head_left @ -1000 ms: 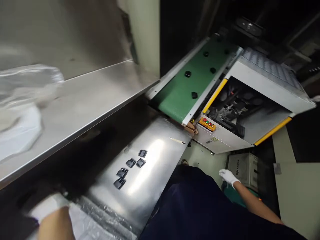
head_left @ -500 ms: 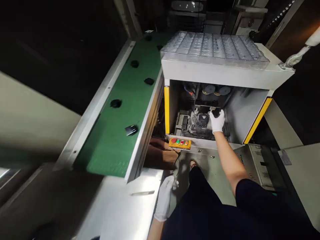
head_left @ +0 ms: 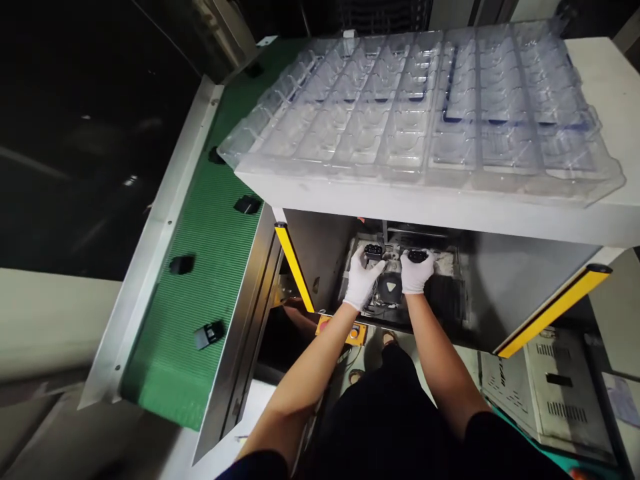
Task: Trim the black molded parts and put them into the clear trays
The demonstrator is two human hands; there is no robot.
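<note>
You kept a small black plastic part (head_left: pixel 373 251) pinched in your gloved left hand (head_left: pixel 361 280), a second black part (head_left: pixel 417 256) in your right hand (head_left: pixel 416 272), both level above the fixture (head_left: pixel 389 289), well under the clear blister tray (head_left: pixel 350 113).

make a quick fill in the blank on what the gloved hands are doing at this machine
Inside the open bay of the white sheet-metal machine, the left hand and the right hand each hold one small ____ part.
Clear plastic blister trays rest on ____ of the machine.
Small black parts lie spaced apart on the ribbed ____ conveyor belt beside the machine.
Two ____ bars flank the bay opening.

Missing words: black; top; green; yellow
</note>
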